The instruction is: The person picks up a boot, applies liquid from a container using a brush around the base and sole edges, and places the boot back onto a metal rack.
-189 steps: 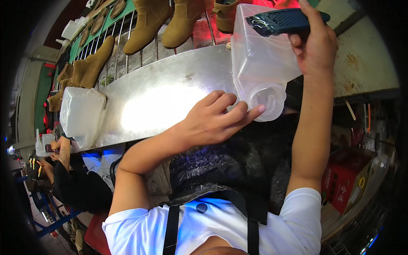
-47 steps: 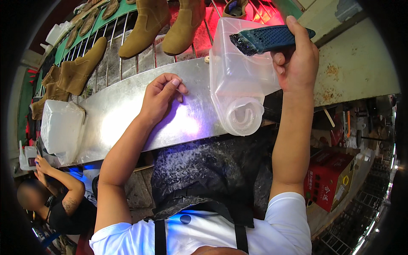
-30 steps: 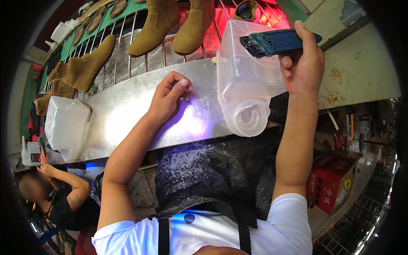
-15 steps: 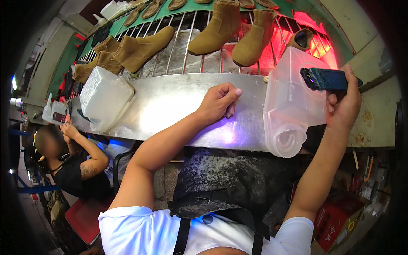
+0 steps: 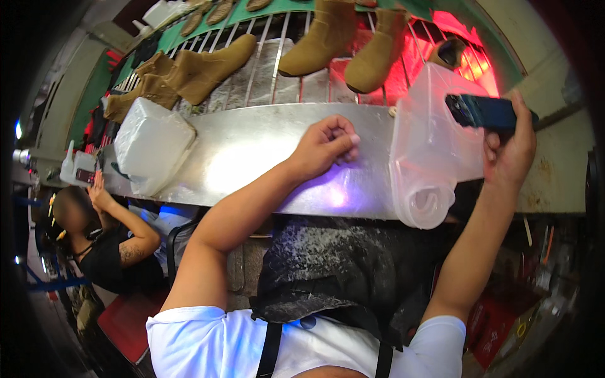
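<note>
My right hand grips what looks like a phone in a dark blue case, its dark end pointing left. Behind and below it, a clear plastic container with a round mouth leans over the near edge of the metal work surface. My left hand rests on that surface with its fingers curled in and the thumb against them; nothing shows in it. A tan boot and another tan boot stand beyond my hands on a metal rack.
A whitish plastic container sits at the left of the work surface. More tan boots lie on the rack. Red light glows at the far right. At the left, a seated person holds up a phone-like device.
The view has shifted slightly, so the boots and rack sit a little higher. My left fingers have moved slightly. My right hand still holds the phone in much the same place.
</note>
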{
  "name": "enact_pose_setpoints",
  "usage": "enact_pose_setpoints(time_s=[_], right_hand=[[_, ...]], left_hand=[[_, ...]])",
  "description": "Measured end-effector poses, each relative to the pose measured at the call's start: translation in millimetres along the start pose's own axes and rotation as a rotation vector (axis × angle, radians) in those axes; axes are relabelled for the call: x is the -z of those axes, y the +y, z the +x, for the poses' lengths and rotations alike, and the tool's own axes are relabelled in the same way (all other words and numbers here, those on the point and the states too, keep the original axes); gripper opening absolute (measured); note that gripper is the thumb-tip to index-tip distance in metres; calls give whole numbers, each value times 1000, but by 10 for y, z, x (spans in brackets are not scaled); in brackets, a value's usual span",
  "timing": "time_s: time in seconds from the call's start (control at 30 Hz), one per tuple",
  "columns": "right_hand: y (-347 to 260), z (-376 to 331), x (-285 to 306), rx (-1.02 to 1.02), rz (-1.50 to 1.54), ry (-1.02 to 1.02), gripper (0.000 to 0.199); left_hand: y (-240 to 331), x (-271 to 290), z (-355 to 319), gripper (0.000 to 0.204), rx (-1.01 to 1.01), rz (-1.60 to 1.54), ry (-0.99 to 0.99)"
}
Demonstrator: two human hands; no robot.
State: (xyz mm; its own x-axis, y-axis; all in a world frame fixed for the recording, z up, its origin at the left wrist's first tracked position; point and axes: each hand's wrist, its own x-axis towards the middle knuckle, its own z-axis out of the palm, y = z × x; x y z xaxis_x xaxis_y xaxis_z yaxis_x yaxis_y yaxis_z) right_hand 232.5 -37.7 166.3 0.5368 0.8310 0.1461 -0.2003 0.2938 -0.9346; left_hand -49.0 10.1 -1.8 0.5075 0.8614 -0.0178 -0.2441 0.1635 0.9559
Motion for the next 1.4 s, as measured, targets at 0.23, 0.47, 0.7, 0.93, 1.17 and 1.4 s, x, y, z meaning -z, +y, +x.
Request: enact_pose_setpoints(time_s=[0.23, 0.47, 0.7, 0.93, 1.17, 1.4], right_hand=[[-27, -136, 172, 42, -29, -112, 42], [-62, -707, 872, 119, -241, -413, 47], [21, -1032, 1416, 103, -343, -432, 37], [-36, -1042, 1023, 157, -428, -485, 31], [9, -1066, 1238, 206, -486, -454, 34], [-212, -969, 813, -32, -690, -422, 37]], left_hand=[[51, -111, -22, 26, -41, 193, -44], [57, -72, -105, 38, 114, 393, -37], [40, -137, -76, 17, -236, 472, -194], [13, -57, -83, 23, -238, 656, -184], [20, -189, -40, 21, -381, 463, -202], [-18, -59, -151, 28, -435, 685, -180]])
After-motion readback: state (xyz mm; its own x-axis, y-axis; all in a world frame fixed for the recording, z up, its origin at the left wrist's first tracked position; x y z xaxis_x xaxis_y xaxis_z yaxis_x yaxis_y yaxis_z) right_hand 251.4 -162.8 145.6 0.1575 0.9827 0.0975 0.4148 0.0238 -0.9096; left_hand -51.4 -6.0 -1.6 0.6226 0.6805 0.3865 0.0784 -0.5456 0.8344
